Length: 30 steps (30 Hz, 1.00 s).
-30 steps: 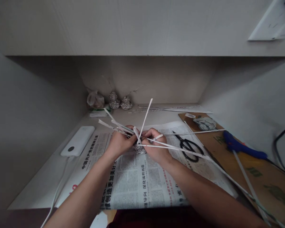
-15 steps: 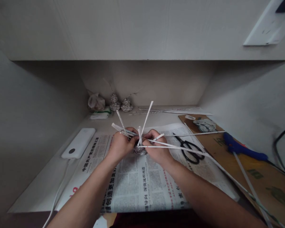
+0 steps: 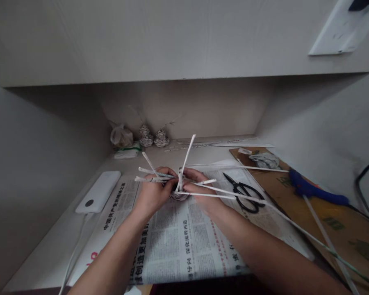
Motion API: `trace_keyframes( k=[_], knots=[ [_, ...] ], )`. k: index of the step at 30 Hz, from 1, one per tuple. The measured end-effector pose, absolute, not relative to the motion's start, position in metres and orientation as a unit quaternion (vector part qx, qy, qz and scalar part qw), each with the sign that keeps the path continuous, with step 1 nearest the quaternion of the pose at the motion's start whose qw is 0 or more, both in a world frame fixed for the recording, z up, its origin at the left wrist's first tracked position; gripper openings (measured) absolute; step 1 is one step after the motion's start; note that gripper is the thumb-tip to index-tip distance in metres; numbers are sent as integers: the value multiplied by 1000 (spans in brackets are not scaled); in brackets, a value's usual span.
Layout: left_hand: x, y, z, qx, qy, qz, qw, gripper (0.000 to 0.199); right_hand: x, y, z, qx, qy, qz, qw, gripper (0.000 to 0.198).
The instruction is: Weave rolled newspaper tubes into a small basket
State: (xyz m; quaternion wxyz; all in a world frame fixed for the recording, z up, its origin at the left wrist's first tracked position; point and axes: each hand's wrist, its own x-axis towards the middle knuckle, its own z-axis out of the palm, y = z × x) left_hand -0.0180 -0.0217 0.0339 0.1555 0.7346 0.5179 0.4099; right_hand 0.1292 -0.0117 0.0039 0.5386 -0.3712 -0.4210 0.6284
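Between my two hands is a small round woven paper piece [image 3: 180, 196], with several white rolled-paper strips [image 3: 189, 153] sticking out of it upward and to both sides. My left hand [image 3: 155, 186] is closed round its left side, thumb toward the middle. From the right, my right hand [image 3: 199, 190] grips it, fingers bent around the strip bases. Long paper strips [image 3: 249, 196] run from the piece past my right wrist toward the lower right. The fingertips of both hands are partly hidden behind strips. Newspaper [image 3: 169, 241] lies under the work.
Black scissors [image 3: 247, 192] lie right of my right hand. Farther right, a blue glue gun [image 3: 316, 190] and a crumpled bundle [image 3: 264, 161] rest on cardboard [image 3: 332, 213]. A white power bank [image 3: 100, 191] with a cable is at left. Two woven gourd shapes [image 3: 161, 138] and a plastic bag [image 3: 121, 136] stand behind.
The strips at the left have dropped lower and spread out. The front strip at the right now points slightly downward, and the view has tilted a little. Both hands keep hold of the piece.
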Motion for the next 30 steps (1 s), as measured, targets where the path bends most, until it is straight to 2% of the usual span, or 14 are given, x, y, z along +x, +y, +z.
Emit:
trace_keyframes(
  k=[3, 7, 13, 22, 30],
  knots=[
    [-17, -22, 33, 739, 517, 404, 152, 8, 128, -12, 3, -373, -398, 643, 538, 35],
    [-16, -22, 32, 740, 521, 398, 154, 8, 129, -12, -3, -352, -452, 593, 566, 21],
    [-13, -23, 33, 728, 526, 407, 164, 7, 131, -17, -3, -400, -520, 499, 567, 16],
    [-14, -23, 30, 706, 518, 439, 202, 7, 141, -22, 8, -364, -666, 348, 550, 9],
    [-16, -23, 34, 672, 580, 413, 205, 9, 148, -1, 5, -438, -605, 452, 487, 15]
  ],
)
